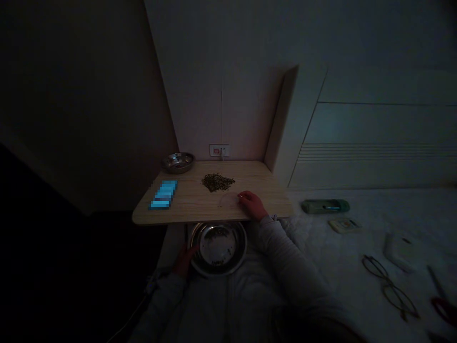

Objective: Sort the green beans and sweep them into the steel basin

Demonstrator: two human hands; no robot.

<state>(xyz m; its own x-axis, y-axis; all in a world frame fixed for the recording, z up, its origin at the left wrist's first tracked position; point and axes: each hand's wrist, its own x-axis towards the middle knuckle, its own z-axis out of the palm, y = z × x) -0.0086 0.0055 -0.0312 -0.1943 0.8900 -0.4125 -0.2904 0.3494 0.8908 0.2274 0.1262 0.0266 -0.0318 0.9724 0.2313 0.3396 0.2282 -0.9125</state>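
Dark grains lie just off the right hand in dim light

A person works over a wood-grain tabletop, where the grains sit in a loose heap near the middle. The heap lies beyond the right hand and to its left, its longer axis running from side to side. Thumb and fingers of that hand appear pressed together on the right edge of a translucent disc, which rests between the hand and the heap, just short of the grains. A few strays dot the wood by its near left edge.

The left hand is farther from the heap, down at the left side of a steel basin below the table's front edge. It clasps the rim, thumb over the inside; its other fingers cannot be made out. More grains cling inside the basin, whose far rim is tucked close to the tabletop's edge.

Shadow blurs the right fingertips, and the disc's outline is so faint that its full shape is uncertain. Red-handled scissors are cut off at the right border.
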